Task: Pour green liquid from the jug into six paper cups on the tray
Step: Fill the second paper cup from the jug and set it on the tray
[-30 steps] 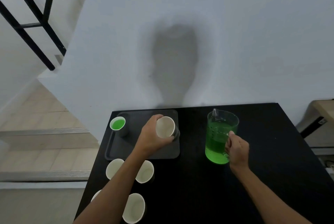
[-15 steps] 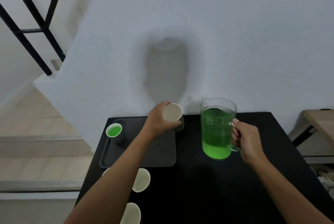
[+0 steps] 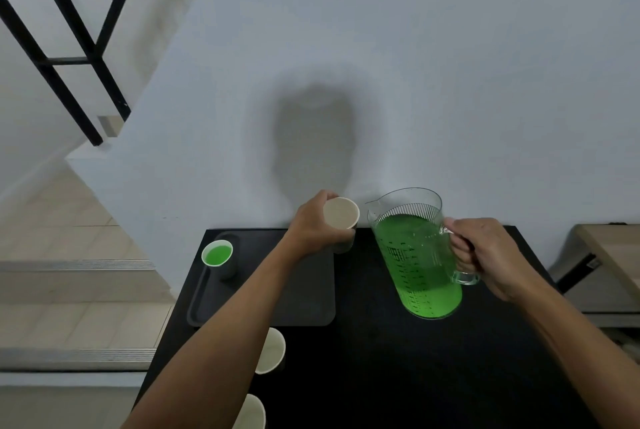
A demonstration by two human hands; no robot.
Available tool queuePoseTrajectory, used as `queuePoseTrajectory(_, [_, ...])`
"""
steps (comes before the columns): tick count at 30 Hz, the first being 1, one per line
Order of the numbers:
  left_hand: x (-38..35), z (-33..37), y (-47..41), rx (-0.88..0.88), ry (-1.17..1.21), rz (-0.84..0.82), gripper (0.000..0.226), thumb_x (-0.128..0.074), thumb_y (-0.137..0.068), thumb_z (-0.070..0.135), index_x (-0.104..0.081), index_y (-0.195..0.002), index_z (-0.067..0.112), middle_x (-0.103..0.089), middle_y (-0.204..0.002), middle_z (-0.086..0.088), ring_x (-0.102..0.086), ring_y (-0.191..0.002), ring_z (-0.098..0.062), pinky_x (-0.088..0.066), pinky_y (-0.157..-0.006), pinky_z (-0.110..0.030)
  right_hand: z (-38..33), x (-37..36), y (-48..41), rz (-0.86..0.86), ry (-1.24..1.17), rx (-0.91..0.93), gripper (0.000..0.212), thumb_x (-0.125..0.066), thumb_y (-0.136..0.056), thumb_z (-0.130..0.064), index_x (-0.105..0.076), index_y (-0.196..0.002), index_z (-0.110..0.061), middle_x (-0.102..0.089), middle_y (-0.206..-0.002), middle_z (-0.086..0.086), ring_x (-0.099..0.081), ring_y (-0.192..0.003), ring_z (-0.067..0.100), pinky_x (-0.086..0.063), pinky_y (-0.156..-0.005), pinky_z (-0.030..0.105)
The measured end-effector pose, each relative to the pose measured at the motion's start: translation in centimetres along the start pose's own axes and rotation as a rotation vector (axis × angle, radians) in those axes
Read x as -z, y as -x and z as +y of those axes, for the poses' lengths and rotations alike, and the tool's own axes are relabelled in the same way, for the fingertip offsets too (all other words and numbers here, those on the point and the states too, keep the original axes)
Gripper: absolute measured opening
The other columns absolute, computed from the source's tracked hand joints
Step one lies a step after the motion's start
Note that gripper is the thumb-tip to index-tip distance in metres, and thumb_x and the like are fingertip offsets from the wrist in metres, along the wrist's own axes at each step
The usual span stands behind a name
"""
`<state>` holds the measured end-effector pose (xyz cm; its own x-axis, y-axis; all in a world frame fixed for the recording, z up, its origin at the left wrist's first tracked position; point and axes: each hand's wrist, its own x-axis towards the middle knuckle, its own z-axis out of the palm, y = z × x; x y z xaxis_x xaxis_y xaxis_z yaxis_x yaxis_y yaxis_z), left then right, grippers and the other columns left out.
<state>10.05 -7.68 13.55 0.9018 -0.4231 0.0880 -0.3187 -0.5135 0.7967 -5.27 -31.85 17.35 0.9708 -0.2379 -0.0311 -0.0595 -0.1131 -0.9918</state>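
Table: black, our tray holds one green-filled cup.
Left hand: we grip an empty cup, raised.
Right hand: we clutch the jug by its handle, tilted.

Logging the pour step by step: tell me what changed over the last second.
The right hand has lifted the jug off the table and tipped its spout toward the empty cup, which the left hand moved to the tray's far right corner. Both grips and the filled cup are unchanged.
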Motion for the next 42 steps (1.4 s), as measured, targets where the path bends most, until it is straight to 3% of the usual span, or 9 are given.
queuePoseTrajectory(8, [-0.3, 0.2, 0.6, -0.012, 0.049, -0.045, 0.060, -0.086, -0.065, 0.025, -0.057, -0.117, 0.028, -0.064, -0.107, 0.006, -0.060, -0.094, -0.011, -0.043, -0.070, -0.014, -1.8, 0.3, 0.3, -0.069, 0.077, -0.058, 0.055, -0.050, -0.100, -0.023, -0.038, -0.047, -0.018, -0.027, -0.045, 0.000, -0.019, -0.041, 0.012, -0.019, -0.045, 0.024])
queuePoseTrajectory(16, [-1.4, 0.3, 1.4, -0.006, 0.110, -0.070, 0.060, -0.086, -0.064, 0.023, -0.059, -0.117, 0.026, -0.065, -0.107, 0.005, -0.062, -0.095, -0.012, -0.046, -0.071, -0.015, -3.1, 0.5, 0.8, -0.103, 0.173, -0.080, 0.054, -0.051, -0.100, -0.024, -0.039, -0.047, -0.019, -0.030, -0.044, -0.002, -0.021, -0.040, 0.013, -0.023, -0.043, 0.022])
queuePoseTrajectory(21, [-1.8, 0.4, 1.7, -0.019, 0.101, -0.072, 0.064, -0.083, -0.058, 0.033, -0.058, -0.117, 0.029, -0.066, -0.107, 0.005, -0.063, -0.096, -0.014, -0.050, -0.075, -0.020, -3.6, 0.6, 1.0, -0.122, 0.214, -0.089, 0.052, -0.052, -0.099, -0.025, -0.040, -0.049, -0.016, -0.029, -0.045, -0.001, -0.020, -0.039, 0.013, -0.022, -0.043, 0.022])
queuePoseTrajectory(34, [-2.0, 0.7, 2.1, -0.037, 0.069, -0.106, 0.062, -0.085, -0.063, 0.025, -0.058, -0.119, 0.026, -0.064, -0.108, 0.005, -0.060, -0.094, -0.012, -0.043, -0.068, -0.015, -4.1, 0.6, 1.5, -0.144, 0.274, -0.106, 0.055, -0.053, -0.099, -0.026, -0.040, -0.046, -0.017, -0.030, -0.044, 0.000, -0.021, -0.039, 0.013, -0.024, -0.041, 0.021])
queuePoseTrajectory(42, [-2.3, 0.5, 2.4, -0.035, 0.077, -0.108, 0.066, -0.082, -0.057, 0.035, -0.059, -0.118, 0.027, -0.064, -0.107, 0.006, -0.061, -0.095, -0.012, -0.044, -0.070, -0.016, -4.5, 0.7, 1.5, -0.168, 0.317, -0.108, 0.054, -0.053, -0.099, -0.027, -0.042, -0.047, -0.015, -0.031, -0.044, 0.002, -0.022, -0.039, 0.013, -0.027, -0.041, 0.021])
